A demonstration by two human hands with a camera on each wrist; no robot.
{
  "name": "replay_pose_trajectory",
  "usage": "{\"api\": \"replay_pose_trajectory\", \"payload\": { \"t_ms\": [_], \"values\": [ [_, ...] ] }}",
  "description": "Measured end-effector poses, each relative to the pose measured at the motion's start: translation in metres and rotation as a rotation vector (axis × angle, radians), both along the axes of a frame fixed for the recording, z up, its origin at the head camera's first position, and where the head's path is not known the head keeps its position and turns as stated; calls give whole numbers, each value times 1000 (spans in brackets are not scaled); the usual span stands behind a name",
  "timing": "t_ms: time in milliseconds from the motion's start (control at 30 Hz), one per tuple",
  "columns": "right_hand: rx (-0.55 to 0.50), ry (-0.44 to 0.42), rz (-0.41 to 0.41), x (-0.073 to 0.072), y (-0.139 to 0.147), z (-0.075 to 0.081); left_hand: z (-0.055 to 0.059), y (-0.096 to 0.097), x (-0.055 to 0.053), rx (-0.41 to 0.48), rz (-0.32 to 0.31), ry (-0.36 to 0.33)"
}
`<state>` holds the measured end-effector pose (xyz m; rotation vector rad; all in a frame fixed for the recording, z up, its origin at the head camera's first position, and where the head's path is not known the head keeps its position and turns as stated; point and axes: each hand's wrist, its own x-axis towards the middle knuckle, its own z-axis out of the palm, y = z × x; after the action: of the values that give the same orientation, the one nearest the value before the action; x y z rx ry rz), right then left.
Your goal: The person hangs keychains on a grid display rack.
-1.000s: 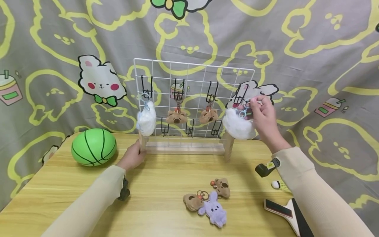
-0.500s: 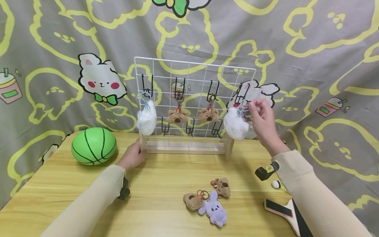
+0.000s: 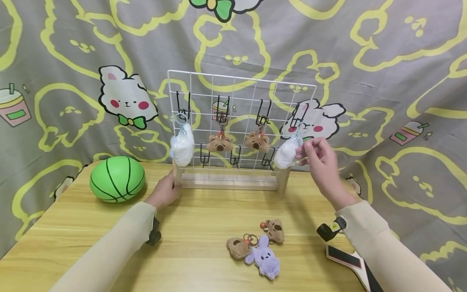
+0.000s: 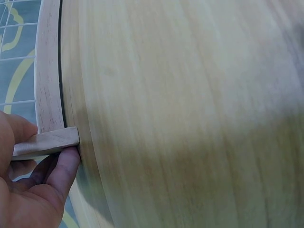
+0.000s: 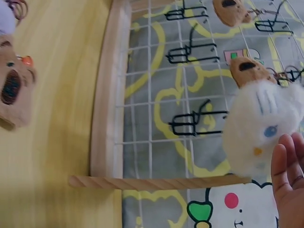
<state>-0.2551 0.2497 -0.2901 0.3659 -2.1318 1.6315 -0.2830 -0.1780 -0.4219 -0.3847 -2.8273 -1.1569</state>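
A white wire grid rack with a wooden base stands at the back of the table. My left hand grips its left wooden foot between thumb and fingers. At the rack's upper right hangs a fluffy white plush keychain, its ring at the black hook. Straight fingers of my right hand are at the plush's right side; contact looks likely. Another white plush keychain hangs at upper left. Between them hang two brown bear keychains.
Several lower black hooks carry nothing. On the table lie two brown bear keychains and a purple bunny keychain. A green ball sits left of the rack, and a paddle lies under my right forearm.
My right hand has let go of the keychain's ring and moved down beside the plush. The white plush has swung left and now hangs from the hook. My left hand stays on the foot.
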Motion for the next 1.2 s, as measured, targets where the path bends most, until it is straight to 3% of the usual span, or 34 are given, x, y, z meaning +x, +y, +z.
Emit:
{"api": "replay_pose_trajectory", "payload": {
  "t_ms": [267,567,800,967,1200],
  "values": [
    [81,-33,63,11,-11,-18,0,-1,-1,-8,-5,2],
    [215,-112,156,20,-30,-53,2,0,1,-5,3,2],
    [357,-191,304,30,-43,-88,2,-1,1,-2,-8,6],
    [526,-201,430,37,-52,-108,1,-2,1,4,-7,3],
    [719,-288,616,45,-59,-115,-1,-1,-1,19,-2,-11]
  ]
}}
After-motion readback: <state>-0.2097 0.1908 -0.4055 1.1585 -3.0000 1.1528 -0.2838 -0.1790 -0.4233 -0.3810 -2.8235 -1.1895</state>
